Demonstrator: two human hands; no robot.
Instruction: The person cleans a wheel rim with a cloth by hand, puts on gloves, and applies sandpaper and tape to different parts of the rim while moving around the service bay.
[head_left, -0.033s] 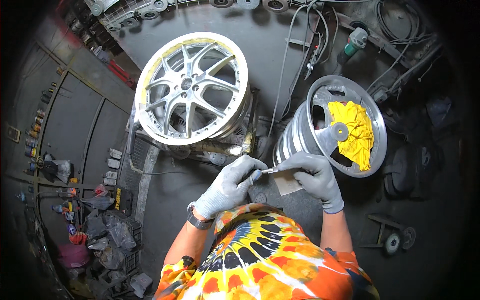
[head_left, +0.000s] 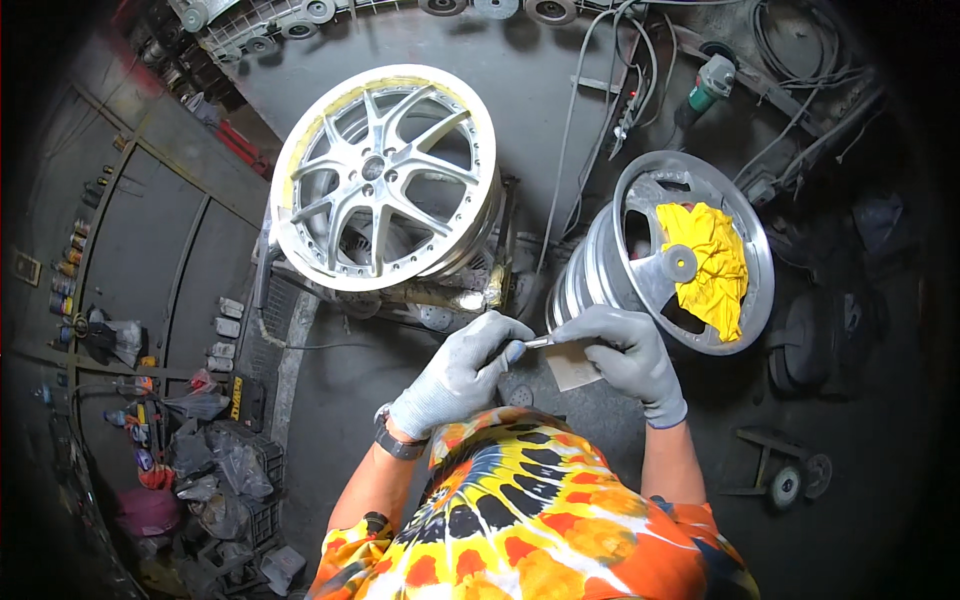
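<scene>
My left hand (head_left: 468, 362), in a grey coated glove, is closed, with thumb and fingers pinching one end of a thin, pale rod-like piece (head_left: 540, 342). From the other side my right hand (head_left: 635, 362), gloved alike, reaches its bent fingers to the far end of that piece. A flat beige sheet (head_left: 575, 370), like sandpaper, shows just under the right fingers; what holds it is hidden. Beyond the left hand, a silver multi-spoke wheel rim (head_left: 380, 215) with yellowish tape along its upper edge rests tilted on a stand. A second metal rim (head_left: 755, 275) stands behind the right hand.
A crumpled yellow cloth (head_left: 715, 265) lies on the second rim. A green angle grinder (head_left: 705, 90) and loose cables (head_left: 565, 180) are at the back right. Bags and crates (head_left: 240, 465) crowd the left. A wheeled frame (head_left: 785, 485) stands at the right.
</scene>
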